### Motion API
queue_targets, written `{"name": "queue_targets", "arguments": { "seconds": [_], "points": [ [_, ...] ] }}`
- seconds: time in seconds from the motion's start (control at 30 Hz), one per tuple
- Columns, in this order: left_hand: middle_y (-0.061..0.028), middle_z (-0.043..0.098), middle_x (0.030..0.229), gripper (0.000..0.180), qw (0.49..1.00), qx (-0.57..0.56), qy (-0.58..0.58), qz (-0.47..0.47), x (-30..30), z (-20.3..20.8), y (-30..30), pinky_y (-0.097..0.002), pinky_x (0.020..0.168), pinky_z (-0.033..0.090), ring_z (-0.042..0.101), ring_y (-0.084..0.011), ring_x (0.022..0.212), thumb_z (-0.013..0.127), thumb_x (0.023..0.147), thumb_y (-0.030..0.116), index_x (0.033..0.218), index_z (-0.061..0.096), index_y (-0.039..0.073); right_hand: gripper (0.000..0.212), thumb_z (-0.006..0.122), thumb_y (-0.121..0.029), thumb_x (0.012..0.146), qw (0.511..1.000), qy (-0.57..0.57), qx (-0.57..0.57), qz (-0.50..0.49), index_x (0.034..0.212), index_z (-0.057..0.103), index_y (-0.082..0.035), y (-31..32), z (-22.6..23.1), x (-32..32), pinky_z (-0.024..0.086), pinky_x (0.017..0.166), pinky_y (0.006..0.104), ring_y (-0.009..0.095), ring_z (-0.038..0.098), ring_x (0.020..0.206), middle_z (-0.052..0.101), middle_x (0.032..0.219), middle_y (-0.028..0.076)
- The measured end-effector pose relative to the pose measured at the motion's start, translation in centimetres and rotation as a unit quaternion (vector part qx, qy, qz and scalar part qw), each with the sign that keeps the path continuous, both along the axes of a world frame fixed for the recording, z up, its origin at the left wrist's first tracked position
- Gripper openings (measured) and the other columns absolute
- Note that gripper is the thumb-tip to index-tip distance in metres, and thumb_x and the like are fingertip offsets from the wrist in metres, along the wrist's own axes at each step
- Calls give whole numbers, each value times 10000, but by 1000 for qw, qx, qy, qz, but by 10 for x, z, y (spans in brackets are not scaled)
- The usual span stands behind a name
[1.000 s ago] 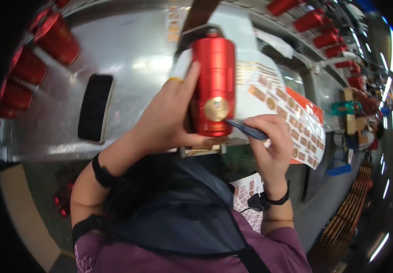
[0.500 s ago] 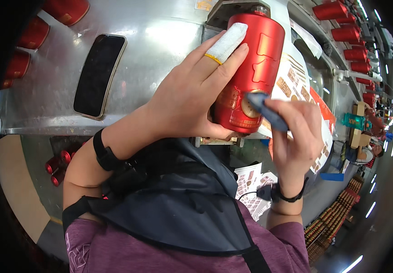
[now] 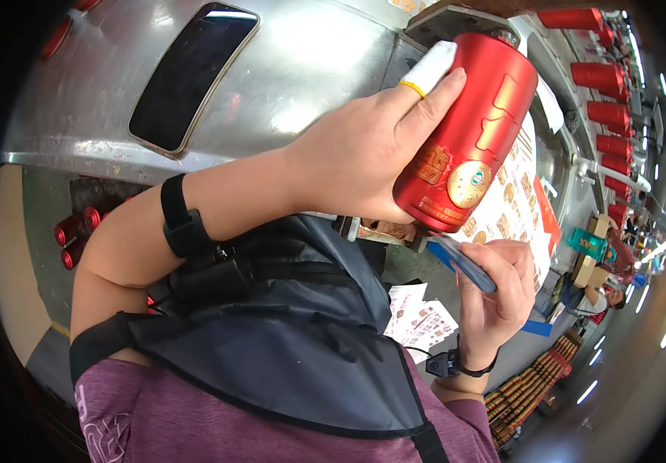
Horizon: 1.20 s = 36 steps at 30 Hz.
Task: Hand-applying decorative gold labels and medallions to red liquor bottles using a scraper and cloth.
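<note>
At the bench (image 3: 294,58), left hand (image 3: 367,150) around opaque bottle (image 3: 475,127), tool (image 3: 475,272) between right hand's (image 3: 502,297) fingertips

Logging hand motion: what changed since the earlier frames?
The right hand drew the blue-grey tool off the round gold emblem, down the picture to the lower end of the red bottle. Nothing let go; left hand still grips the bottle. Phone stays put.

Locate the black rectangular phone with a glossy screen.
In the head view, the black rectangular phone lies at upper left on the silver metal tabletop, left of the bare left hand on the shiny red cylindrical bottle.
</note>
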<state>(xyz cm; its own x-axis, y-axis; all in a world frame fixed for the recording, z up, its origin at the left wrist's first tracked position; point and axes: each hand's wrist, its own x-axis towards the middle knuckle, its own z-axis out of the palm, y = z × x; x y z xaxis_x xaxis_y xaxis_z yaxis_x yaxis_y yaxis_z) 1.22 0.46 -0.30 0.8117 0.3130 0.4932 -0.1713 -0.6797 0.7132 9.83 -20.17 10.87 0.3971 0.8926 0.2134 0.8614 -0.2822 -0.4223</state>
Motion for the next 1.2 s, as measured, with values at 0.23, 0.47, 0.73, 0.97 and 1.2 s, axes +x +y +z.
{"name": "queue_targets", "arguments": {
  "seconds": [0.23,0.47,0.73,0.97,1.2],
  "points": [
    [-287,502,1452,949,986,108,-121,-26,-5,11,10,-477,1073,473,534,-444,1306,883,680,436,1390,505,-68,407,831,25,750,995,9,99,-23,1101,636,-44,-2,-5,-5,495,714,334,245,623,790,673,881,87],
    [-309,384,1495,1300,996,64,-61,12,-2,10,5,-501,1188,307,350,-476,1417,863,594,605,1504,284,-121,412,825,39,747,992,-17,118,-33,1113,656,-44,1,-4,4,487,691,324,231,609,768,652,861,93],
    [-340,513,1304,1329,1000,-7,-26,-10,6,-13,0,-453,1112,392,541,-429,1218,879,622,574,1452,215,-225,344,777,47,678,994,-76,78,-4,999,764,-76,17,1,3,481,767,341,235,607,850,653,884,72],
    [-211,604,1084,1276,999,-6,-37,1,-5,-3,4,-439,896,482,614,-385,959,936,604,471,1519,268,-115,366,789,4,666,991,-104,74,-35,1020,776,-88,34,-5,20,446,748,322,218,578,830,639,861,43],
    [-214,599,1129,1232,1000,2,-27,4,-9,0,3,-433,900,481,603,-369,970,936,606,437,1522,305,-94,362,760,52,649,995,-88,50,-5,982,782,-89,33,2,24,465,738,339,219,586,803,620,843,48]
  ]
}}
